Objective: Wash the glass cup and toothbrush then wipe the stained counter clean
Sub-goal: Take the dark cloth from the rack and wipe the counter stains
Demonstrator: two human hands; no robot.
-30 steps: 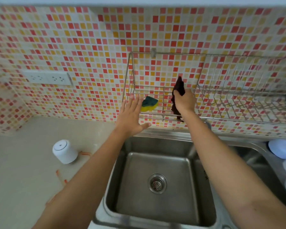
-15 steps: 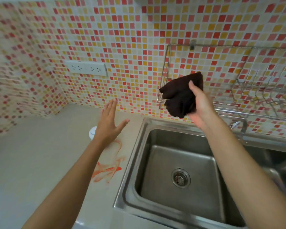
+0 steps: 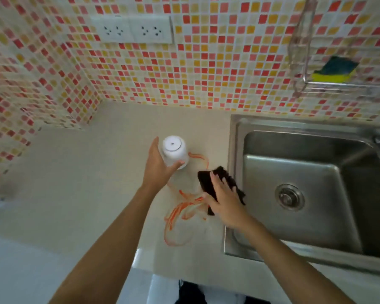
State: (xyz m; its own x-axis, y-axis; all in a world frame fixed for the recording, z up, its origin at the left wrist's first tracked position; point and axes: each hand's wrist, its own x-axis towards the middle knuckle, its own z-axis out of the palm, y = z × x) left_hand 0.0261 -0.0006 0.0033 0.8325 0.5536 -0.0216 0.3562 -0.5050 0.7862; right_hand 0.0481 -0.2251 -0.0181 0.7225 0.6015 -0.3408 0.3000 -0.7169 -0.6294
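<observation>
A white frosted cup [image 3: 175, 152] stands upside down on the beige counter [image 3: 75, 194], and my left hand [image 3: 157, 166] is wrapped around its side. Orange smears of a stain [image 3: 180, 212] spread over the counter in front of the cup, next to the sink. My right hand [image 3: 223, 199] presses a dark brown cloth [image 3: 206, 183] flat on the counter at the right edge of the stain. No toothbrush is visible.
A steel sink [image 3: 298, 194] with a round drain [image 3: 289, 197] lies right of the stain. A wire rack [image 3: 320, 82] on the tiled wall holds a yellow-green sponge [image 3: 333, 71]. A double socket [image 3: 132, 29] sits on the wall above the counter.
My right hand took the cloth off the rack and brought it down onto the counter by the stain. My left hand moved from open in the air onto the cup. The view swung left.
</observation>
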